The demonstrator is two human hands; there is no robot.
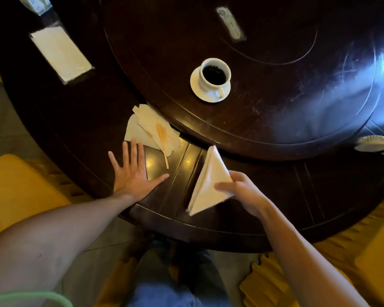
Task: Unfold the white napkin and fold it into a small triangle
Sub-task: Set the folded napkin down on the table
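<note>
The white napkin (pixel 207 182) is folded into a triangle, its tip pointing away from me, near the front edge of the dark round table (pixel 80 120). My right hand (pixel 242 192) grips the napkin's right corner between thumb and fingers. My left hand (pixel 133 171) lies flat on the table to the left, fingers spread, holding nothing and apart from the napkin.
A pile of folded napkins (pixel 151 127) with a wooden stir stick (pixel 163 142) lies just beyond my left hand. A cup of coffee on a saucer (pixel 211 79) stands on the raised turntable (pixel 275 85). A napkin pack (pixel 60 52) sits far left. Yellow chairs flank my legs.
</note>
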